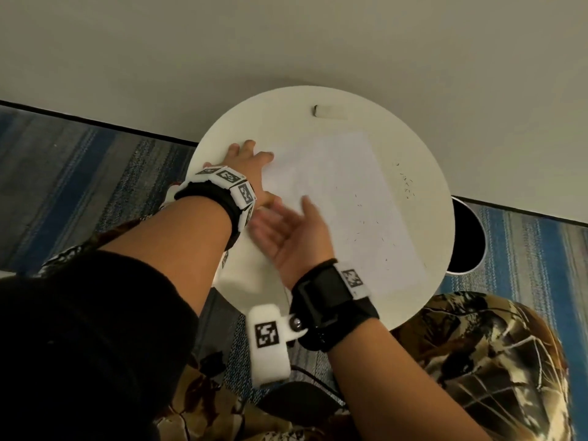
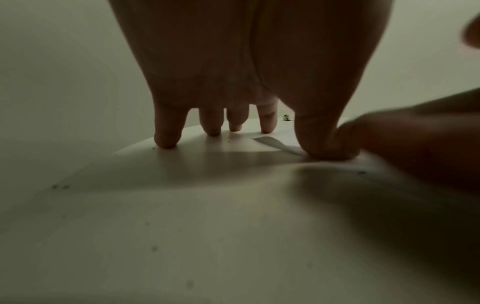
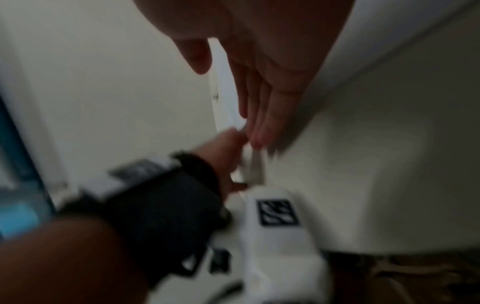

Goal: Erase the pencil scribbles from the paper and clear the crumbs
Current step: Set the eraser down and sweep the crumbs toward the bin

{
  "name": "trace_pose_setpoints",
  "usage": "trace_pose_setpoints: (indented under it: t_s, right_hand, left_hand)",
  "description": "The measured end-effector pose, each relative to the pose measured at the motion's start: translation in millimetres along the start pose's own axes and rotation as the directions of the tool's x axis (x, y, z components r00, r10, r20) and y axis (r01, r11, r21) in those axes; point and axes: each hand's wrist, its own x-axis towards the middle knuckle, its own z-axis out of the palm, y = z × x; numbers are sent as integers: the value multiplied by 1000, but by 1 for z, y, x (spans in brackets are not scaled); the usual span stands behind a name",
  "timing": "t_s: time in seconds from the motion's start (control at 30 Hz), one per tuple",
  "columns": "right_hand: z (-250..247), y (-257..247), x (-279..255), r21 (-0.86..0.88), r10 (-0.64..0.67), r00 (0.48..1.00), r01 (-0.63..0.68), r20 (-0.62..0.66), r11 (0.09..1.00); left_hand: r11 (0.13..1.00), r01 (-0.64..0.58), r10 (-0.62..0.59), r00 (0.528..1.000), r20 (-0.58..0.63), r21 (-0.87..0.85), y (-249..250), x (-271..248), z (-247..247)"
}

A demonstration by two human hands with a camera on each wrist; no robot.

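Note:
A white paper sheet (image 1: 343, 198) lies on the round white table (image 1: 254, 128). Dark eraser crumbs (image 1: 372, 230) dot the sheet's lower right part, and more crumbs (image 1: 407, 183) lie on the table right of it. A white eraser (image 1: 329, 111) sits at the table's far side. My left hand (image 1: 261, 173) is spread flat at the sheet's left edge, with its fingers (image 2: 166, 139) on the table and its thumb (image 2: 322, 144) pressing the paper's edge (image 2: 275, 143). My right hand (image 1: 283, 224) is blurred and empty over the sheet's near left part, its fingers (image 3: 267, 115) straight.
A round bin (image 1: 467, 237) with a dark opening stands on the floor just beyond the table's right edge. A pale wall runs behind the table. Blue striped carpet (image 1: 79, 173) lies to the left, and my camouflage-clad knees are below the table.

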Motion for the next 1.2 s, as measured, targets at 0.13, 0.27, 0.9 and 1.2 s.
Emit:
trace_pose_setpoints:
  t_s: [0.13,0.27,0.9,1.2]
  right_hand:
    - [-4,-1,5,-174,85,990,-65,112,983]
    - [2,1,2,-286,131,967,-65,218,956]
    - [-32,-76,38,262,-252,966,260,-64,929]
    - [-8,-32,26,94,-96,985,83,144,992]
  left_hand:
    - [1000,13,-12,1000,3,-17,1,-2,-5]
    - [999,26,-25,998,-54,20,6,-5,-14]
    - [999,20,-18,999,-46,41,-2,1,-18]
    - [1000,9,-7,996,-88,22,-4,2,-12]
